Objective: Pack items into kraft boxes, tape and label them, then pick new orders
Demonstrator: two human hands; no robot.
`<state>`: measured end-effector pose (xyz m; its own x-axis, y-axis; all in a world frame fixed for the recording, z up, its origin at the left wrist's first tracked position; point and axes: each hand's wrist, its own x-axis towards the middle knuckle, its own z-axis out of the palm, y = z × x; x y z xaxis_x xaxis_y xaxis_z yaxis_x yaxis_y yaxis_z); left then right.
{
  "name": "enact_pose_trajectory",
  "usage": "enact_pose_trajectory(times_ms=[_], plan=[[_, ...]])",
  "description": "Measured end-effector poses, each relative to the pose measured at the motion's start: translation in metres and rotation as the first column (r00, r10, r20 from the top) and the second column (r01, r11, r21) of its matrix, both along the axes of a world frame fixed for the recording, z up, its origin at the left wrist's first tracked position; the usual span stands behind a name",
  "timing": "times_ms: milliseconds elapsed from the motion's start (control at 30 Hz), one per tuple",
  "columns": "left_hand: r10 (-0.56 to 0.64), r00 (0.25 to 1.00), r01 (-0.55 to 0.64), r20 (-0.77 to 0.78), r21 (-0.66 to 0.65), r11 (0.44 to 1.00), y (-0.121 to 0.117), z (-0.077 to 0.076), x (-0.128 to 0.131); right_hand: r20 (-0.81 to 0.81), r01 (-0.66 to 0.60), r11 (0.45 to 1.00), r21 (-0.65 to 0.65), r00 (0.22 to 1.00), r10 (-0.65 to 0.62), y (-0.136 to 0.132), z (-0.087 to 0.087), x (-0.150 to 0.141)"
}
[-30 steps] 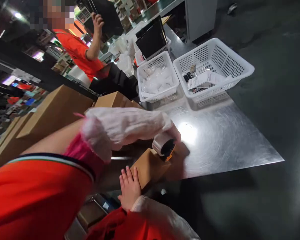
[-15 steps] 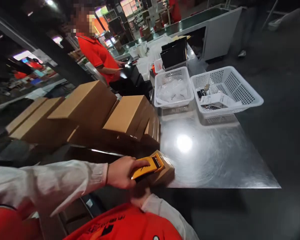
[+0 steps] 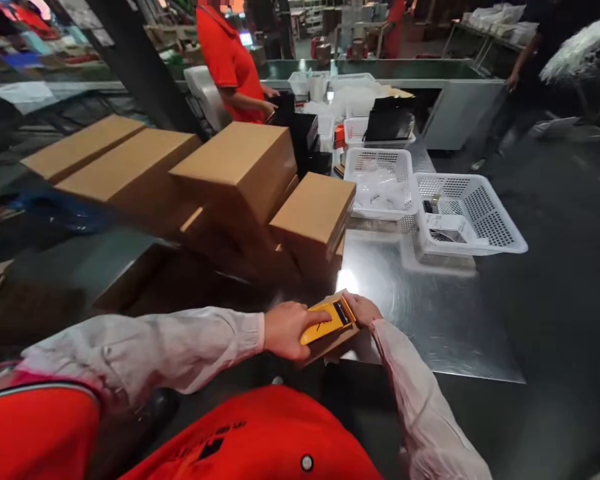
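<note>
My left hand (image 3: 286, 329) is closed around a yellow tape dispenser (image 3: 325, 323), index finger stretched along its top. The dispenser lies against the top of a small cardboard box (image 3: 336, 343) at the near-left corner of the metal table. At the dispenser's front end, my right hand (image 3: 364, 309) is closed over the far edge of the box. Its fingertips are partly hidden by the dispenser and the box.
Stacked cardboard boxes (image 3: 235, 157) rise to the left. On the metal table (image 3: 430, 303) stand a white basket of clear plastic bags (image 3: 379, 212) and another basket with small items (image 3: 497, 220). A co-worker in red (image 3: 233, 63) stands behind the boxes, handling black things.
My right hand has come from under the near side of the box to its far edge. The left hand still grips the dispenser. My view has turned and levelled.
</note>
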<state>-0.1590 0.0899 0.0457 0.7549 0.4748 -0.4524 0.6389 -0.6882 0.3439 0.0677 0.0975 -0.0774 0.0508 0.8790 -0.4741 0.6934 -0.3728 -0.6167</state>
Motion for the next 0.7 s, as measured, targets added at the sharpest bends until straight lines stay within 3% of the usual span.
enact_pose_trajectory(times_ms=[167, 267, 333, 467, 600, 700], plan=[[0.090, 0.986, -0.102, -0.142, -0.075, 0.992, -0.039, 0.009, -0.106, 0.018, -0.022, 0.996, -0.085, 1.000, 0.023, -0.001, -0.012, -0.004], [0.130, 0.971, -0.152, -0.201, -0.101, 0.983, -0.057, -0.006, -0.146, 0.026, -0.024, 0.995, -0.100, 0.999, 0.026, 0.004, -0.013, -0.007], [0.145, 0.975, -0.165, -0.171, -0.112, 0.980, -0.059, -0.026, -0.147, 0.012, -0.012, 0.994, -0.105, 1.000, 0.013, 0.008, -0.014, -0.011], [0.145, 0.986, -0.153, -0.080, -0.110, 0.982, -0.050, -0.063, -0.117, 0.039, 0.011, 0.992, -0.125, 0.999, -0.006, 0.014, -0.015, -0.013], [0.182, 0.981, -0.187, -0.063, -0.083, 0.979, -0.058, -0.079, -0.092, 0.100, -0.012, 0.990, -0.140, 0.995, 0.027, 0.022, -0.009, -0.011], [0.258, 0.964, -0.265, -0.066, -0.134, 0.955, -0.063, -0.084, -0.075, 0.129, -0.017, 0.992, -0.129, 0.991, 0.034, 0.028, -0.006, -0.013]])
